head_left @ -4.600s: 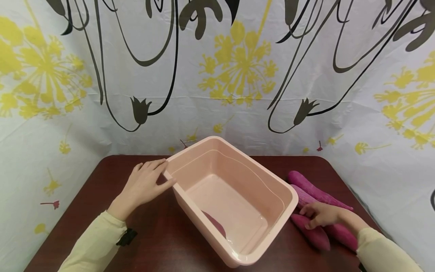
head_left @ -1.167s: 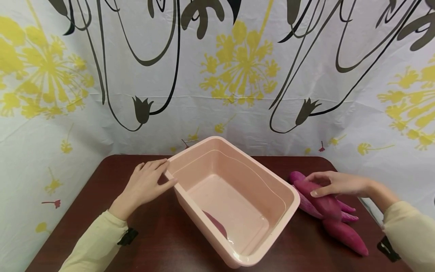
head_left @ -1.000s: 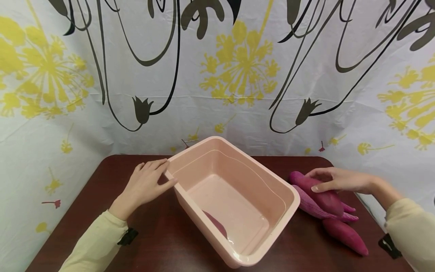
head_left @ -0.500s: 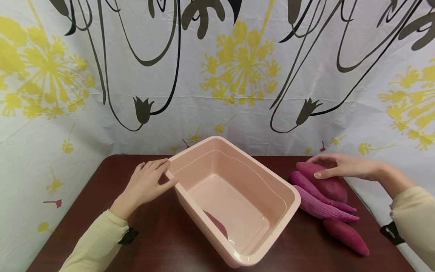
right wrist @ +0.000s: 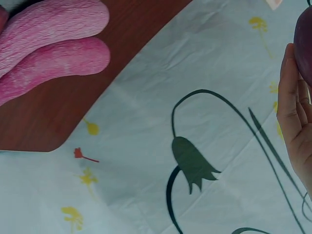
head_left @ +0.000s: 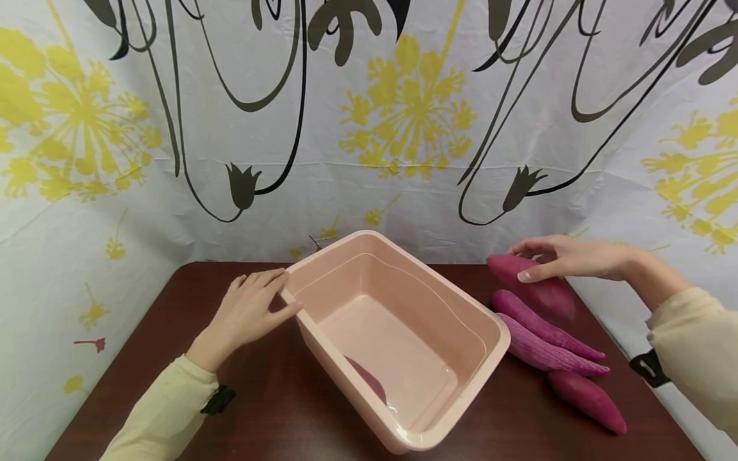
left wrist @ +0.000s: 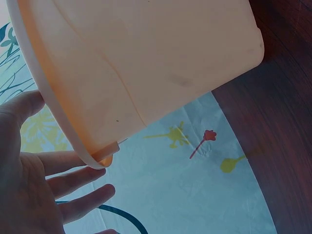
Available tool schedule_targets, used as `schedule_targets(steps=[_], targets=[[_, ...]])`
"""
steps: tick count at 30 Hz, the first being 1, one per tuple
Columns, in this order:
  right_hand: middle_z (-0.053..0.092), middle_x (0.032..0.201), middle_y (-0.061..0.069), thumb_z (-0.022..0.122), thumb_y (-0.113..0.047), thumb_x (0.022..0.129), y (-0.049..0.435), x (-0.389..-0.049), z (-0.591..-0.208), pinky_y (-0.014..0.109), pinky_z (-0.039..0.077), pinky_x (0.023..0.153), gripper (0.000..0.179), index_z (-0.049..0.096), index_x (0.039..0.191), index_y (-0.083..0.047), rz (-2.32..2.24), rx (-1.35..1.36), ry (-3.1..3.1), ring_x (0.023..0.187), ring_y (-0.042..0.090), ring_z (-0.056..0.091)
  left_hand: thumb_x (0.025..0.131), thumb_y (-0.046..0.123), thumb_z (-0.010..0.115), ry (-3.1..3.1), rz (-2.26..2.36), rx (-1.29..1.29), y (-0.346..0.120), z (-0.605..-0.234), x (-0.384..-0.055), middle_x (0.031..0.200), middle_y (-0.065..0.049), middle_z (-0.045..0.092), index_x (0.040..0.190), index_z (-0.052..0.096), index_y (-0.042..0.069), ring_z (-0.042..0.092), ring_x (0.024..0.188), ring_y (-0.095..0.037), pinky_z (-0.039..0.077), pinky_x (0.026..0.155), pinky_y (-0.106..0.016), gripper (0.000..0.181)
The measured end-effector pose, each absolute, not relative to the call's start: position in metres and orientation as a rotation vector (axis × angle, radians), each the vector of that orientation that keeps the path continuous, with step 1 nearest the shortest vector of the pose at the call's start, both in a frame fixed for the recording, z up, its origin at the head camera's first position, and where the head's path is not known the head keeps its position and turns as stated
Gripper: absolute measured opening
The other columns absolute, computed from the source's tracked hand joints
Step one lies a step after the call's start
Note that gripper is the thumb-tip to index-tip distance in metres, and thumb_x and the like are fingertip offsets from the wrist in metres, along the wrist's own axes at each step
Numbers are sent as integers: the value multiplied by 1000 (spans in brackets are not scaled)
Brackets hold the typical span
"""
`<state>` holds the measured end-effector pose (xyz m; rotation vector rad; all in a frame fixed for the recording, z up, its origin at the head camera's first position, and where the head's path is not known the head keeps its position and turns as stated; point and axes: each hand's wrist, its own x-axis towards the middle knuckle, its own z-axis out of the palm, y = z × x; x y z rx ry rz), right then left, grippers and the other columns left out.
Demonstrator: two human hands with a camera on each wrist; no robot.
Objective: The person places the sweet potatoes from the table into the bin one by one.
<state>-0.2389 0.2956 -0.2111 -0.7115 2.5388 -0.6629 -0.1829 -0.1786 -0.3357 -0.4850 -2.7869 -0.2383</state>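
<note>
My right hand (head_left: 576, 258) grips a smooth purple sweet potato (head_left: 533, 282), raised above the far right part of the table; in the right wrist view that sweet potato (right wrist: 304, 46) shows only at the right edge. On the table below lie two ridged pink-purple sweet potatoes (head_left: 544, 346) side by side and a smooth one (head_left: 588, 401) nearer me. My left hand (head_left: 242, 317) rests, fingers extended, at the left corner of a pink plastic basin (head_left: 403, 262). In the left wrist view, thumb and fingertips touch the basin's rim (left wrist: 53, 107). Another sweet potato (head_left: 366, 379) lies inside the basin, partly hidden by its near wall.
The dark red-brown table (head_left: 259, 410) has rounded far corners. A pale patterned cloth (head_left: 403, 205) hangs right behind the table and along both sides. The basin stands at an angle mid-table, its right corner close to the ridged sweet potatoes.
My right hand took up a smooth sweet potato, carried it backward over the ridged pair, and has now lifted it higher and slightly left. The left hand and the basin stay put.
</note>
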Motion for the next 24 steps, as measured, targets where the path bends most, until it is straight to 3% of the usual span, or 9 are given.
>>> schedule_targets(steps=[8,24], targets=[[55,108,4,60,-25,84,273,-247,-202,30,42,78,42,47,121,-10,-709,-737,2468,101,22,49,80,55,51,-2778,-242,-492,-179,-336,-183,123,-14,48,123,51,2,44,109,-33,27,88,-54,68],[54,107,6,63,-33,80,226,-257,-200,35,41,80,48,47,122,-15,-656,-727,2401,97,21,51,80,54,51,-2784,-234,-495,-178,-336,-184,123,-13,48,123,52,3,44,109,-32,28,88,-54,66]])
